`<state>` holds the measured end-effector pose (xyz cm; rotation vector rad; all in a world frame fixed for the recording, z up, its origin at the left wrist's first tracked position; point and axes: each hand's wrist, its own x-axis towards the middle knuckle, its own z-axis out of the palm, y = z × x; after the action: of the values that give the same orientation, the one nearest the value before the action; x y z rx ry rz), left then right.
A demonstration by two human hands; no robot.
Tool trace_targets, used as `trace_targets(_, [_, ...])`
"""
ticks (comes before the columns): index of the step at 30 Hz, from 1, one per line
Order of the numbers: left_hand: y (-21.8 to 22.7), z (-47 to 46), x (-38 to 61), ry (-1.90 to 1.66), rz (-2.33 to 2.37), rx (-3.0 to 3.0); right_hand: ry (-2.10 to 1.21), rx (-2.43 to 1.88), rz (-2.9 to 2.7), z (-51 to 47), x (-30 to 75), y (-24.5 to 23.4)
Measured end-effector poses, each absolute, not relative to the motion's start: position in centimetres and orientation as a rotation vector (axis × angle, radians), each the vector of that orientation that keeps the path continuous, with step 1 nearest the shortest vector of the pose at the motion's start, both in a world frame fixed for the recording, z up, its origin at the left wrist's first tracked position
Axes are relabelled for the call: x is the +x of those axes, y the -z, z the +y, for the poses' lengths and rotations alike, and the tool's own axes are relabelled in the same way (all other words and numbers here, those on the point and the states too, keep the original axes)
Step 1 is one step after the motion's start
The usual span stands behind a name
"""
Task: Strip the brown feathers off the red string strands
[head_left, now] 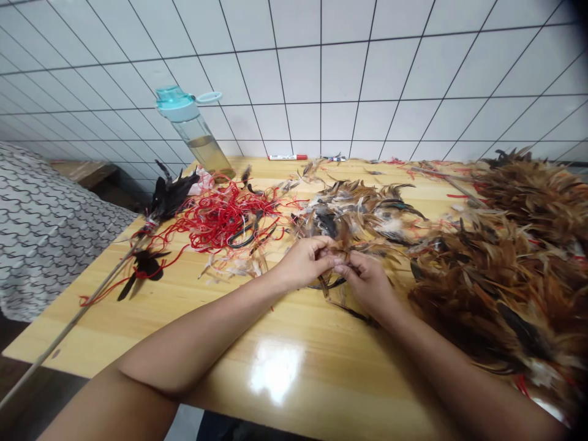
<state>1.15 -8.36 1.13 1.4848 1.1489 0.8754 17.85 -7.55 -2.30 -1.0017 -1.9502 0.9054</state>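
Note:
My left hand and my right hand meet above the wooden table, their fingertips pinching a small bunch of brown feathers. Long dark feathers hang beneath my fingers. Loose brown and white feathers lie just beyond my hands. A large heap of brown feathers rises to the right of my right hand. Left of my left hand, a tangle of red string surrounds black-handled scissors.
A thin wooden stick crosses the table's left corner, with black feathers bound near its end. A water bottle and a red-capped marker stand near the tiled wall. Patterned fabric lies left of the table.

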Motion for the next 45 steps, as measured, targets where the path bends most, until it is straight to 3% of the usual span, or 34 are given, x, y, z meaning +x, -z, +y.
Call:
trace_targets(12, [-2.2,-7.1,-0.9,-1.022,1.285,1.818,-1.105,-1.100,-1.678,-7.2,18.4,1.6])
trace_targets(20, [-1.5,-6.7,-2.7,-0.727,1.401,2.537,-1.245,-1.154,-1.489,-6.9,18.9,1.2])
trace_targets(30, [0.0,-6.0,-1.7,-0.325,1.547,2.837,-1.086,-1.193,-1.592,-7.3,17.7,2.0])
trace_targets(45, [-1.2,-4.4,-1.7,-0.190,1.354,2.844,-0.814,-1.371,-1.677,-7.9,17.2,2.2])
